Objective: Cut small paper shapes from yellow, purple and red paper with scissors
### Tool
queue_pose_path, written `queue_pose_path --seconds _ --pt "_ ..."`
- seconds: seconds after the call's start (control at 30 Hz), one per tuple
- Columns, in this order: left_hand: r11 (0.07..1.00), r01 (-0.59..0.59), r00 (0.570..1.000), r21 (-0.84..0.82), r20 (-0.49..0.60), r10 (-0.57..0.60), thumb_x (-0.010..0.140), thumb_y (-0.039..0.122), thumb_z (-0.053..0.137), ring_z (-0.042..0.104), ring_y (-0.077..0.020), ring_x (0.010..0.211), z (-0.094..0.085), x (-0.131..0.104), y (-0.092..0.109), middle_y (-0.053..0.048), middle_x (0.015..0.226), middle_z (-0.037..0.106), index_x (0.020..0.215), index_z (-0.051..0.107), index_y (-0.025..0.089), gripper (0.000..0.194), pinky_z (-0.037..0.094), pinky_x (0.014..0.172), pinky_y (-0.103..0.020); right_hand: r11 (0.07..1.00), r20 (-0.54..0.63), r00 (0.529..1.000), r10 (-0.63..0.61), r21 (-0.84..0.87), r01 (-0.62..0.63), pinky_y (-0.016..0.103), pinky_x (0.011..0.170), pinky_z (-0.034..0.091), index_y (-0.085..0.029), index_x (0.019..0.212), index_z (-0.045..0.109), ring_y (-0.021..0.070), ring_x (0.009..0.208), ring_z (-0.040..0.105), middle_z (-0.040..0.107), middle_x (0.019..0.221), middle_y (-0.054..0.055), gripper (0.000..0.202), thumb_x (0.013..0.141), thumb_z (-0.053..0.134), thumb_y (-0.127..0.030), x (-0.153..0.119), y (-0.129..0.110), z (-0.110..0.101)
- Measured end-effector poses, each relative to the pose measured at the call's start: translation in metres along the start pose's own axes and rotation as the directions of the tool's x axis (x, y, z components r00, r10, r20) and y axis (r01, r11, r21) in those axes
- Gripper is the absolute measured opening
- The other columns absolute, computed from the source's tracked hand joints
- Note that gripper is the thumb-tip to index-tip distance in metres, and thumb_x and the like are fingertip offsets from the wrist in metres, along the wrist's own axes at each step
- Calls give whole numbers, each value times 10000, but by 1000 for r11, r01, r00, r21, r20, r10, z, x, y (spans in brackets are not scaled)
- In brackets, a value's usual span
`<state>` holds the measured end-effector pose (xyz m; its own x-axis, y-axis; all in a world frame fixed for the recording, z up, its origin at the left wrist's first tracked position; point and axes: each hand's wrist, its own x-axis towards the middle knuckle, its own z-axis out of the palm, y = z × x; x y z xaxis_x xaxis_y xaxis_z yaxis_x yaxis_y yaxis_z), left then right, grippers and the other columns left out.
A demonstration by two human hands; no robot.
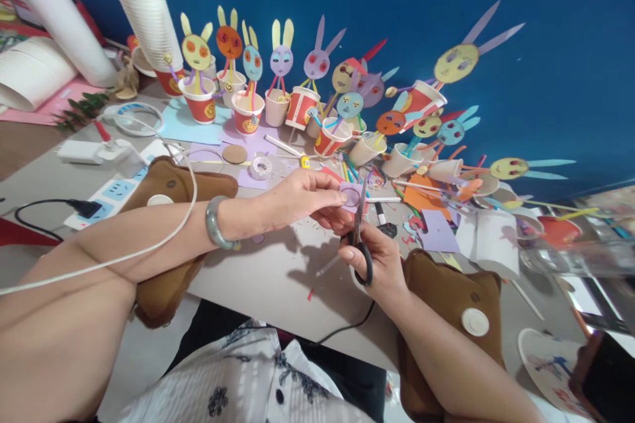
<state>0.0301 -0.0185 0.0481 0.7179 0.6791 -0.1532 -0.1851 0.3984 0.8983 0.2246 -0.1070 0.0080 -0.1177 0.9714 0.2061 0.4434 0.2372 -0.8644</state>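
Observation:
Between the thumb and fingers of my left hand [307,198] is a small piece of purple paper [351,195] with a circle drawn on it. My right hand [380,261] grips black-handled scissors [366,263], their blades pointing up and away from me. The blades are at the right side of the purple paper, close to the drawn circle. Whether they touch the paper is hard to tell. A white stick [384,199] lies on the table just behind the blades.
Paper cups with rabbit-faced figures [201,106] stand along the blue wall. Brown cushions lie under my left forearm [159,304] and right forearm [446,317]. A white cable [169,231] crosses my left forearm. A power strip [112,195] lies left; a tape roll [260,167] sits behind my left hand.

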Motion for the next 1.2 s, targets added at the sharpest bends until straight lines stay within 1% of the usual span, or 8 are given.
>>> queue_pose_path --seconds 0.3,0.43,0.57,0.73,0.97,1.2 --pt "999 36 999 4 -31 -36 951 135 573 693 -81 603 4 -2 5 -21 695 736 766 611 121 189 547 628 -204 1000 -16 1000 14 -4 -14 283 560 407 -213 830 664 163 601 544 584 600 -8 492 779 715 -700 0 1 0" --pt "1000 14 1000 15 -6 -14 915 175 632 696 -91 622 2 -1 4 -31 720 747 778 617 123 147 564 649 -218 1000 -21 999 30 -2 -30 281 559 400 -216 822 665 170 612 549 579 590 -10 454 770 749 -659 -1 0 -1" --pt "1000 -7 1000 29 -4 7 915 163 619 698 -90 631 2 -1 3 -33 712 746 771 626 118 152 566 653 -213 1000 -25 999 29 -7 -29 283 566 399 -220 811 665 174 619 551 570 581 -13 431 766 764 -637 -1 1 -1" --pt "998 -43 999 40 0 44 926 161 605 683 -82 613 2 -2 3 -21 696 737 792 643 120 145 554 638 -205 999 -33 999 17 -35 -18 287 573 398 -222 778 662 179 630 547 561 570 -10 454 764 747 -668 -2 2 -1" --pt "990 -81 997 115 -1 81 926 153 597 661 -70 578 2 -2 5 -15 664 723 787 636 116 150 538 618 -194 998 -40 999 7 -63 -10 280 578 402 -222 809 687 174 638 550 590 593 -9 413 768 769 -625 -1 -1 0" --pt "979 -128 991 160 -16 133 922 180 592 645 -67 566 1 -2 4 -3 634 702 772 613 127 160 529 615 -195 998 -37 999 7 -64 -10 278 562 396 -216 755 665 166 612 526 561 560 -13 463 750 759 -670 -1 -2 -1"
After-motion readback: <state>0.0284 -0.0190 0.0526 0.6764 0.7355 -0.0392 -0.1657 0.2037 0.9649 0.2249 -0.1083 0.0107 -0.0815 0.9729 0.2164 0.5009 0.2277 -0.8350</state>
